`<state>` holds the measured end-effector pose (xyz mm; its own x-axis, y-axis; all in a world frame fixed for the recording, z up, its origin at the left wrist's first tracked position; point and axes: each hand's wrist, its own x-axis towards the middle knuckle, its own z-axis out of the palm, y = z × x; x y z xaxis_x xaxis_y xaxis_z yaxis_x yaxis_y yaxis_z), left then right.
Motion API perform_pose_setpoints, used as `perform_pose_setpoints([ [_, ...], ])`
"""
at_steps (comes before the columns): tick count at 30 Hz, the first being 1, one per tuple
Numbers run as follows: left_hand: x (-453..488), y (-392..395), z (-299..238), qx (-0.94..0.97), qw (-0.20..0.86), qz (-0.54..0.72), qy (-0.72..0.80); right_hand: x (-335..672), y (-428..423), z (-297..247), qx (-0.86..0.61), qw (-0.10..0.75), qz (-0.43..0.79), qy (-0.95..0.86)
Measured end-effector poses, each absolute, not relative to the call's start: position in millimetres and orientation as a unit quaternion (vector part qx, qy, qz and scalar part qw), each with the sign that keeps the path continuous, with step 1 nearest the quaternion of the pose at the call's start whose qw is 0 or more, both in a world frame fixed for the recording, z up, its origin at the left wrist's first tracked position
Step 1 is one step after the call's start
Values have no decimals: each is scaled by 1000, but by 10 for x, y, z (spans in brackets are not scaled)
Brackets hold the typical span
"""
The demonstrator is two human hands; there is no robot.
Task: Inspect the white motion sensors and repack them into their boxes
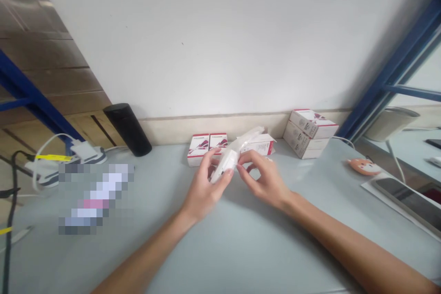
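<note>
My left hand (pixel 206 183) is closed around a small white boxy item (pixel 225 165), with the thumb on its near face. Clear plastic wrapping (pixel 251 138) extends from its top, up and to the right. My right hand (pixel 263 177) is closed in a pinch at the right edge of the white item. What sits between those fingertips is too small to make out. Behind my left hand are white boxes with red and purple print (pixel 199 147). A similar box (pixel 263 144) lies on its side behind my right hand, its end flap out.
To the right, similar boxes (pixel 310 131) are stacked against the wall. A black cylinder (pixel 128 129) stands at back left, near power strips and cables (pixel 84 150). A blurred-out object (pixel 99 197) lies left. An orange animal-faced item (pixel 363 166) and a dark phone (pixel 406 200) lie right.
</note>
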<state>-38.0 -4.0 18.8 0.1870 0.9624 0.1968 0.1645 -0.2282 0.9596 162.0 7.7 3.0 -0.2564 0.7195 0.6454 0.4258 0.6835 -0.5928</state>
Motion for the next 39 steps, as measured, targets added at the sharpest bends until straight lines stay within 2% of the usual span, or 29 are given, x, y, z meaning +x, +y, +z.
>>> perform_pose_setpoints([
  [4,-384,-4,135,641,416,442,469,1613,16,47,-365,465,70,-804],
  [10,-400,62,38,546,578,438,419,1613,-9,123,-337,426,64,-837],
  [15,-380,119,-3,478,655,469,350,1567,-9,129,-334,467,205,-793],
  [19,-381,132,40,455,689,468,316,1509,49,35,-434,554,311,-639],
  [22,-388,121,66,449,699,462,312,1505,135,-43,-449,525,433,-579],
  [24,-390,124,56,440,691,473,324,1530,190,-76,-399,479,492,-608],
  [26,-395,142,31,451,669,483,340,1582,233,-85,-362,460,490,-646],
  [30,-408,211,-33,551,579,468,377,1769,294,-13,-376,438,409,-706],
  [34,-431,288,-96,616,540,438,370,1995,317,156,-404,350,324,-780],
  [39,-514,281,-24,679,484,413,367,2116,311,260,-417,263,300,-817],
])
